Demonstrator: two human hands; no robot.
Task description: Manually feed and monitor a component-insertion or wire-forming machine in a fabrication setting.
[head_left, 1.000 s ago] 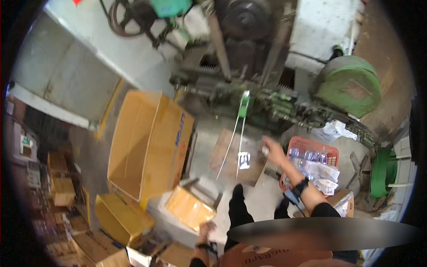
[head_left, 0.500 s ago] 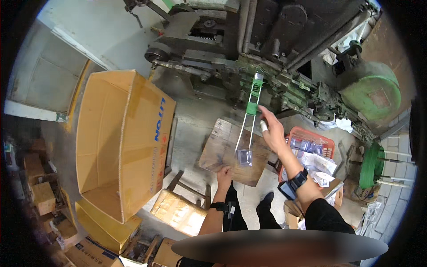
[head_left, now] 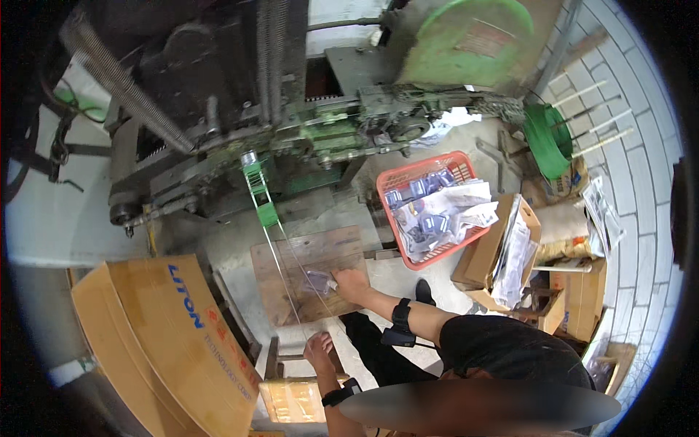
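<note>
My right hand (head_left: 351, 285) is over the right part of a wooden board (head_left: 277, 302), its fingers closed at the edge of a clear plastic box (head_left: 317, 281). One finger wears a white wrap. Two thin, pale rails (head_left: 276, 251) slope down across the board from a green block (head_left: 267, 214), which joins them below a green-framed upper part at the machine. Beyond the board's near edge, close to the rails' lower ends, is my left hand (head_left: 318, 349), with its fingers loosely apart; nothing shows in it.
A dark, greasy machine (head_left: 218, 109) fills the far side. To the right stand a red basket (head_left: 429, 255) of clear plastic pieces and papers, and an opened carton (head_left: 477, 266). A large cardboard box (head_left: 175, 342) is at the left, beside a taped carton (head_left: 291, 400).
The view has swung right, bringing the basket nearer the middle. My right hand has come down from beside the green block to the plastic box. My left hand has left the board's near edge.
</note>
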